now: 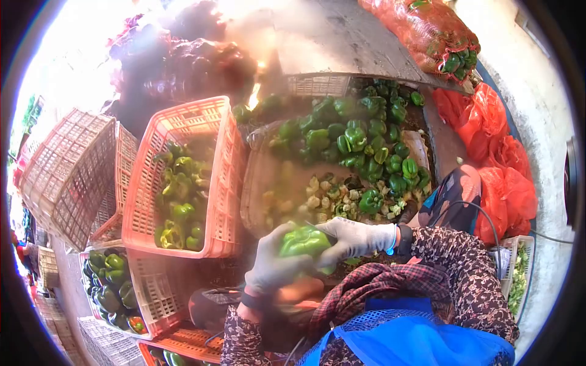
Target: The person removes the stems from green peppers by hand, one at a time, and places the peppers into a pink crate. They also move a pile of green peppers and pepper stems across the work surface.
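Observation:
A green bell pepper [304, 241] is held up in front of my body, between my two gloved hands. My left hand [268, 262], in a grey-white glove, wraps round its left side and underside. From the right, my right hand [360, 240], gloved the same way, closes on the pepper's other side. I cannot make out whether a small tool is also in the right fingers. Beyond the hands lies a heap of green bell peppers [354, 140]. Closer in are many pale cut-out pepper cores [332, 195], with one whole pepper [371, 200] among them.
A pink plastic crate [227, 177] with opened green peppers stands to the left. Behind it are other crates [67, 171]; a lower crate [116, 287] holds peppers. A red mesh sack [427, 36] lies on a board [342, 43], and red plastic bags [506, 177] are at right.

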A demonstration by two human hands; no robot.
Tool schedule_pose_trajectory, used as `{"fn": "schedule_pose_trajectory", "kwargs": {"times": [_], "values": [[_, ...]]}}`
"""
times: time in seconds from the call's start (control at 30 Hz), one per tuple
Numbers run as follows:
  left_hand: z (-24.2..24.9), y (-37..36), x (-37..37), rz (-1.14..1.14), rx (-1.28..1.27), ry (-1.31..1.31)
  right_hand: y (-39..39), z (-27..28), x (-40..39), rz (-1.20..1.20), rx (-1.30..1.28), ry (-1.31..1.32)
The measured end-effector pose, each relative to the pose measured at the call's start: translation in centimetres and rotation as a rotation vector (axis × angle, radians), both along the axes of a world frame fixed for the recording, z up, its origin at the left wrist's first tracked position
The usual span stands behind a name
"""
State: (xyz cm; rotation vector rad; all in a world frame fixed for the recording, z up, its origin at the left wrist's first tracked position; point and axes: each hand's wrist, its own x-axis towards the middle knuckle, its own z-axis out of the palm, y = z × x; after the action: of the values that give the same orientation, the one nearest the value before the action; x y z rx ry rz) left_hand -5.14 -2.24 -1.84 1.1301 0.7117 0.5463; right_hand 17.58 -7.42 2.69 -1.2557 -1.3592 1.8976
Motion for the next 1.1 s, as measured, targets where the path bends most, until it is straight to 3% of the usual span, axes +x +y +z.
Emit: {"fn": "schedule_pose_trajectory", "kwargs": {"times": [0.07, 0.1, 0.17, 0.2, 0.23, 0.3, 0.33, 0.37, 0.43, 0.47, 0.5, 0.57, 0.6, 0.63, 0.7, 0.73, 0.77, 0.83, 0.9, 0.97, 1.03, 1.1], "values": [[2.1, 1.0, 0.2, -0.003, -0.217, -0.101, 1.2, 0.4, 0.1, 0.041, -0.144, 0.111], [-2.2, 1.0, -0.8, 0.140, -0.039, -0.189, 2.3, 1.1, 0.4, 0.079, -0.288, 0.157], [0.1, 1.5, -1.1, 0.255, 0.037, -0.227, 4.8, 0.9, -0.6, 0.228, -0.191, 0.075], [-1.4, 3.1, -2.6, 0.174, -0.179, -0.473, 5.6, 1.2, -1.3, 0.157, -0.152, 0.121], [-0.1, 3.7, -2.8, 0.218, -0.137, -0.499, 6.6, 1.9, -2.3, 0.089, -0.108, 0.170], [0.2, 5.2, -3.3, 0.537, 0.131, -0.264, 9.7, 0.5, -4.7, 0.131, 0.067, 0.214], [1.2, 6.0, -4.1, 0.554, -0.246, -0.611, 11.0, 1.1, -6.1, 0.094, 0.096, 0.198], [1.8, 6.6, -5.2, 0.637, -0.094, -0.641, 12.2, 1.5, -7.8, 0.058, 0.124, 0.184], [4.6, 8.6, -6.9, 0.815, -0.140, -0.757, 15.9, -1.0, -12.6, -0.120, 0.691, 0.149], [8.9, 8.8, -6.9, 0.967, -0.248, -0.725, 17.0, 0.4, -13.3, -0.106, 0.859, -0.205], [-2.1, 14.0, -12.2, 1.066, 0.171, -0.411, 18.3, 2.1, -13.8, -0.097, 1.016, -0.565], [3.1, 14.1, -13.1, 1.176, 0.028, -0.173, 20.7, 2.0, -15.3, -0.121, 0.982, -0.800], [2.7, 14.3, -12.6, 1.416, 0.369, 0.192, 21.1, 2.5, -15.4, -0.088, 1.011, -0.837], [0.9, 14.8, -14.1, 1.357, 0.671, 0.420, 21.5, 2.8, -15.5, -0.059, 1.038, -0.877], [1.8, 13.5, -13.4, 0.959, 0.546, 0.106, 21.8, 2.5, -15.8, -0.020, 1.092, -0.922], [1.9, 13.0, -11.8, 0.965, 0.353, -0.066, 21.7, 2.1, -15.8, 0.030, 1.134, -0.971], [3.1, 12.3, -10.8, 0.908, 0.474, -0.004, 21.4, 2.0, -15.9, 0.038, 1.125, -0.975], [4.1, 12.1, -9.3, 0.899, 0.309, -0.285, 20.6, 2.0, -16.2, 0.079, 1.176, -0.995], [3.2, 11.9, -9.8, 0.857, 0.277, -0.262, 20.6, 1.5, -16.0, 0.043, 1.226, -0.976], [1.8, 11.9, -9.9, 0.813, 0.239, -0.237, 20.1, 1.4, -15.5, 0.164, 1.182, -0.982], [0.5, 11.8, -9.3, 0.814, 0.329, -0.239, 19.4, 0.3, -15.1, 0.153, 1.132, -0.916], [1.9, 11.3, -8.2, 0.846, 0.273, -0.281, 19.0, -0.3, -14.6, 0.078, 1.082, -0.811]]}}
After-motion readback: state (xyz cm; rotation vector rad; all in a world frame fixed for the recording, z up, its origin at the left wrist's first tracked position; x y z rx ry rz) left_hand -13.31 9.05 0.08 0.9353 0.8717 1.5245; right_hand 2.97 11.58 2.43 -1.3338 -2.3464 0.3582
